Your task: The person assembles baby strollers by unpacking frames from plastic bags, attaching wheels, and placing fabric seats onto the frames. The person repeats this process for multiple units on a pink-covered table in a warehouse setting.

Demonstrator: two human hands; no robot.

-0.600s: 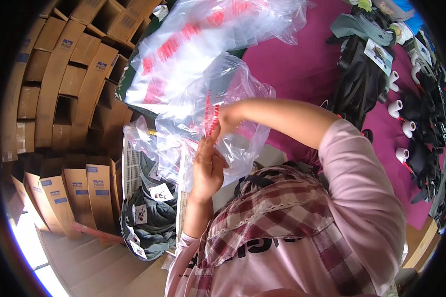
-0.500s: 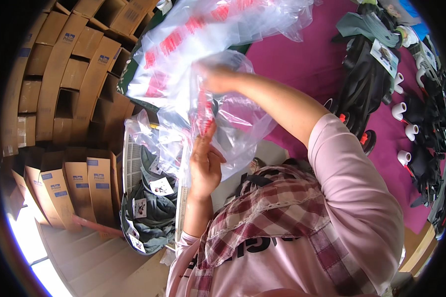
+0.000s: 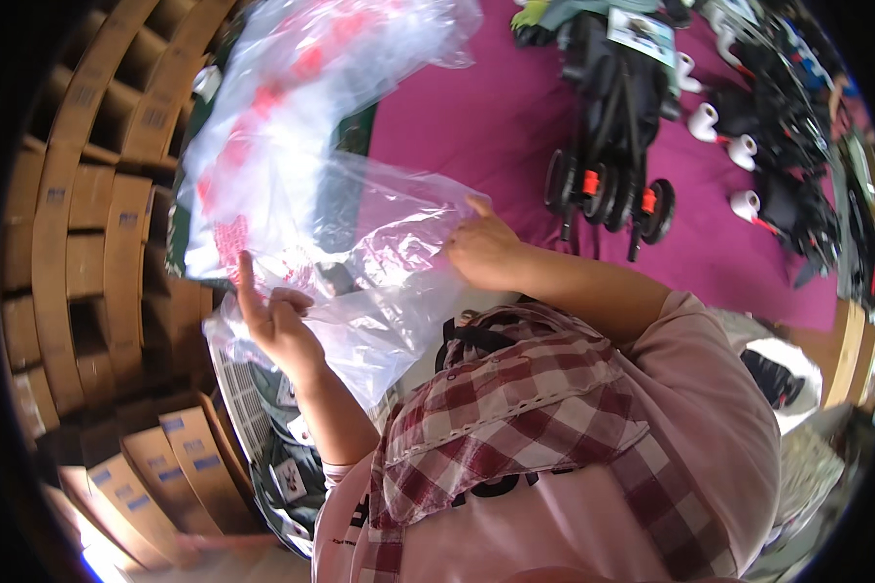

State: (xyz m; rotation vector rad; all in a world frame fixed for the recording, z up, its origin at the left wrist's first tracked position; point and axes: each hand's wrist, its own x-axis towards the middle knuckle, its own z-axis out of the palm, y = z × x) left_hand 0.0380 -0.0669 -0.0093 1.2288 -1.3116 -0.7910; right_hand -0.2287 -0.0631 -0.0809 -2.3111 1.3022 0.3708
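Note:
A clear plastic bag (image 3: 394, 253) is spread between my two hands, with red print on its left part. My left hand (image 3: 280, 328) is at the bag's left edge, forefinger stretched out and the other fingers curled in on the film. At the opposite upper edge, my right hand (image 3: 484, 251) pinches the plastic, pulling it wide. Beyond them lies a heap of clear bags (image 3: 292, 92) with red print. A folded black stroller (image 3: 608, 126) with small wheels and orange-red parts lies past my right hand on a magenta cloth (image 3: 437, 126).
Cardboard boxes (image 3: 83, 223) are stacked along the left side, with several open ones (image 3: 160, 466) below. A pale plastic crate (image 3: 235, 389) holding dark fabric pieces with tags stands by my left forearm. More black stroller frames (image 3: 787, 155) with white rolls (image 3: 703, 121) line the right.
My right hand has moved right and toward me, drawing the bag open. My left hand has shifted left with its edge. The view has turned, bringing the folded stroller nearer the middle.

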